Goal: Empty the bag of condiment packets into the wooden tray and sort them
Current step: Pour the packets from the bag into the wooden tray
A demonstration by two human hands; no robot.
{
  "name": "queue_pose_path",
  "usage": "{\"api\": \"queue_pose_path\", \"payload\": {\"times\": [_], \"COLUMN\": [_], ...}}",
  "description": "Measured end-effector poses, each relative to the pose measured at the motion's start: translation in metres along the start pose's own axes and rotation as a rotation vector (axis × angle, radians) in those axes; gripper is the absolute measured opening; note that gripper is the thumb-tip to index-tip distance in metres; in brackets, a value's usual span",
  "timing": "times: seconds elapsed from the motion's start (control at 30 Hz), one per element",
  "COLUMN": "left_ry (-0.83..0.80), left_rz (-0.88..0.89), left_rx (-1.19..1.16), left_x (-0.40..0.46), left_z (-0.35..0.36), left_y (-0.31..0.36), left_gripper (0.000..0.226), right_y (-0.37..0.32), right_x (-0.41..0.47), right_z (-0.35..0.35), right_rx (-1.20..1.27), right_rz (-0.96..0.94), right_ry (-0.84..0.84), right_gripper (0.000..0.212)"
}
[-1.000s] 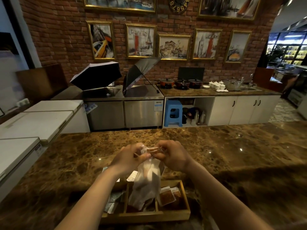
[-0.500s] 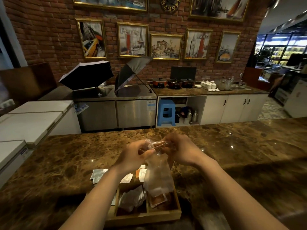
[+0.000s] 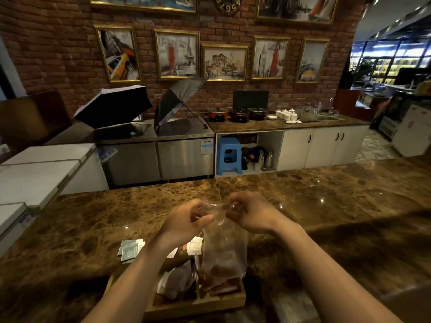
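A clear plastic bag (image 3: 224, 248) hangs upside down over the wooden tray (image 3: 198, 305). My left hand (image 3: 186, 221) and my right hand (image 3: 249, 212) both pinch its upper end, close together. The bag looks almost empty; its lower end hangs over the tray's right compartment, where reddish-brown sauce packets (image 3: 221, 286) lie. A crumpled heap of white and grey packets (image 3: 176, 282) fills the middle compartment. My left forearm hides the tray's left part. Several grey-green and white packets (image 3: 130, 249) lie on the counter just beyond the tray.
The tray sits near the front edge of a brown marble counter (image 3: 326, 206). White chest freezers (image 3: 42, 173) stand at the left. Behind are a steel unit with two open umbrellas (image 3: 112, 106), a blue stool (image 3: 227, 156) and white cabinets.
The white packets that filled the bag have dropped into the tray's middle compartment, leaving the bag nearly empty. Both hands stayed at its upper end. My view shifted slightly.
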State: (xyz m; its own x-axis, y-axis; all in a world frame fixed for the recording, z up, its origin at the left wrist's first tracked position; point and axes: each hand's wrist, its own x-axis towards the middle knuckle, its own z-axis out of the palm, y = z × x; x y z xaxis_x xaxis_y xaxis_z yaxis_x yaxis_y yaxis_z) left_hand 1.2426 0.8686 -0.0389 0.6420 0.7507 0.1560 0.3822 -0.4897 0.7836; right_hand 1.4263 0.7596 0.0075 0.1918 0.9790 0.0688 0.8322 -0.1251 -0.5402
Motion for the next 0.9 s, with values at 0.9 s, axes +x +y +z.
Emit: {"api": "queue_pose_path", "payload": {"times": [0.9], "left_ry": [0.027], "left_rz": [-0.303], "left_rx": [-0.569], "left_x": [0.022], "left_z": [0.021], "left_y": [0.008], "left_gripper": [0.061], "right_y": [0.078], "right_x": [-0.017], "right_z": [-0.019], "right_rx": [0.664], "right_rz": [0.190], "right_ry": [0.512], "right_gripper": [0.055]}}
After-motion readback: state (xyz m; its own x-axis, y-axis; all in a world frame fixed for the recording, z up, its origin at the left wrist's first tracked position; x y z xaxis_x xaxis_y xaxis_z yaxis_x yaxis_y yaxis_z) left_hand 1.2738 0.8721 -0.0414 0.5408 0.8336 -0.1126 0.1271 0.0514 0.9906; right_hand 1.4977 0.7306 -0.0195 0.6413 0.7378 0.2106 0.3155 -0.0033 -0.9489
